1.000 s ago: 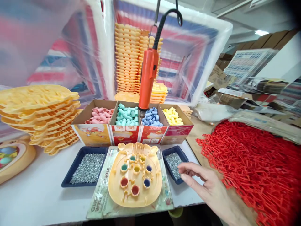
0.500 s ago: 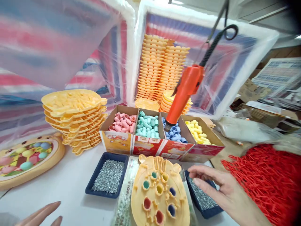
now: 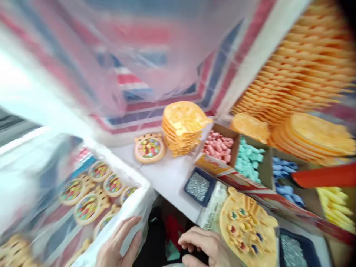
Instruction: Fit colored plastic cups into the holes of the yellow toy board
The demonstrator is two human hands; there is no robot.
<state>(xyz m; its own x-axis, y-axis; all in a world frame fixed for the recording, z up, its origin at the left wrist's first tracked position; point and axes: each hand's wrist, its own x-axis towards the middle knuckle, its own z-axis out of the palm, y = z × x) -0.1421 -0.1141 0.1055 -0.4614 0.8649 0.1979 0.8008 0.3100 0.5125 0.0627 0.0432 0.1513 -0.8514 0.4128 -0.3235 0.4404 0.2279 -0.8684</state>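
The view is blurred and swung to the left. My left hand (image 3: 119, 244) lies with fingers apart on the white rim of a plastic-lined sack (image 3: 130, 202) holding several finished round toys (image 3: 89, 204). My right hand (image 3: 207, 246) is curled at the table's front edge, beside a yellow animal-shaped toy plate (image 3: 247, 230) with coloured cups in it. Something dark sits under its fingers; I cannot tell whether it grips it.
A blue tray of screws (image 3: 198, 187) sits left of the plate and another (image 3: 294, 250) right. Behind are boxes of pink (image 3: 219, 146), teal (image 3: 247, 159), blue (image 3: 283, 178) and yellow caps (image 3: 336, 207), an orange screwdriver (image 3: 325, 176) and stacked yellow plates (image 3: 182, 128).
The view has swung left and down, bringing the sack of finished toys in. My right hand has left the right screw tray for the table's front edge. My left hand has reached the sack's rim.
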